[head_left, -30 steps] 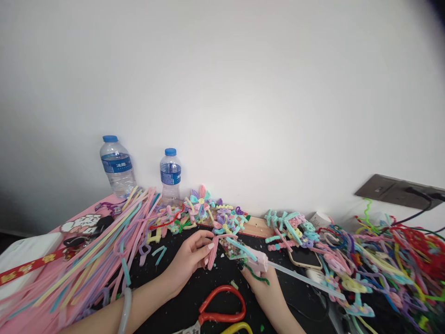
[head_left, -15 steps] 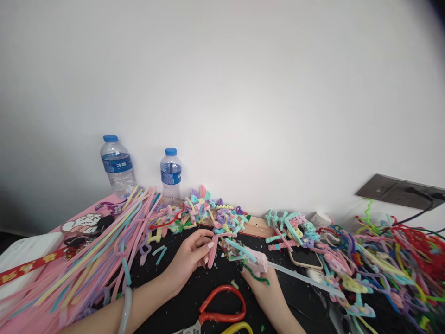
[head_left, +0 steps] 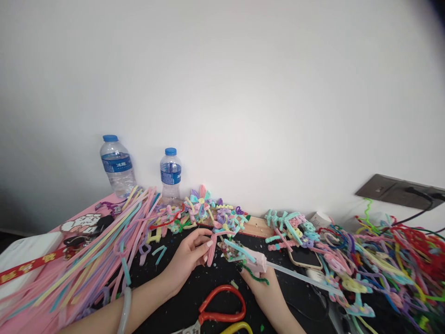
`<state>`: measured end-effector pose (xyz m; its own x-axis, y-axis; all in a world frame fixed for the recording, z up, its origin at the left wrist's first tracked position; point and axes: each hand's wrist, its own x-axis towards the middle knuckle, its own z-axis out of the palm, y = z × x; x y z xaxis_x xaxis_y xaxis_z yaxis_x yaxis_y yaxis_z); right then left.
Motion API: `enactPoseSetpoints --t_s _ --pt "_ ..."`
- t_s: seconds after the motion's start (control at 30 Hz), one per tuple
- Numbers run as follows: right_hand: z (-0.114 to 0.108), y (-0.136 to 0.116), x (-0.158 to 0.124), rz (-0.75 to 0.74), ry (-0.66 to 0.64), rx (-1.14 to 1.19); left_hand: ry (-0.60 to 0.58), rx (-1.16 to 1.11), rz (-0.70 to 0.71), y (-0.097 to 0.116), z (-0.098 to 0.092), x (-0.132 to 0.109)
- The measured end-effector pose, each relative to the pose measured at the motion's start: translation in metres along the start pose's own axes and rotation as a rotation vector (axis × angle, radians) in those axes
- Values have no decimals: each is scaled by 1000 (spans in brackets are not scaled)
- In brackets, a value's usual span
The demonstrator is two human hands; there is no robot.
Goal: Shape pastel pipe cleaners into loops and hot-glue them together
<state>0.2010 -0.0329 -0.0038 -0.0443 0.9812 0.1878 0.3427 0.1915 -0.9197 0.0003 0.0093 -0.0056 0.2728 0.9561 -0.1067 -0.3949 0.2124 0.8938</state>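
Between the thumb and fingers of my left hand (head_left: pixel 187 257) is a folded pink pipe cleaner (head_left: pixel 212 253). My right hand (head_left: pixel 266 294) is wrapped round a pale pink glue gun (head_left: pixel 257 263), its nozzle end pointing left towards the pink piece. A long translucent glue stick (head_left: pixel 302 276) sticks out of the gun's back. The gun's front is covered in coloured bits, and a blue and a dark green pipe cleaner (head_left: pixel 255 277) lie against it. Most of my right fingers are hidden behind the gun. Below and between my hands lie red-handled scissors (head_left: pixel 222 317).
Bundled pastel pipe cleaners (head_left: pixel 114 241) lie at left, and a tangled colourful heap (head_left: pixel 392 273) at right. Finished pipe-cleaner flowers (head_left: pixel 201 201) stand along the wall near two water bottles (head_left: pixel 118 167). A phone (head_left: pixel 306 258) rests right of the gun. A yellow handle (head_left: pixel 239 327) shows at the bottom edge.
The glue gun has shifted very slightly left, nearer the pink pipe cleaner. My left hand has barely moved and keeps its hold.
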Motion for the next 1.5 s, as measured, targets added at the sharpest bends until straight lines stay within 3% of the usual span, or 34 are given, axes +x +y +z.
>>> enactPoseSetpoints --t_s 1.5 --pt "0 2 -1 -2 -39 -50 -38 10 9 -2 -1 1"
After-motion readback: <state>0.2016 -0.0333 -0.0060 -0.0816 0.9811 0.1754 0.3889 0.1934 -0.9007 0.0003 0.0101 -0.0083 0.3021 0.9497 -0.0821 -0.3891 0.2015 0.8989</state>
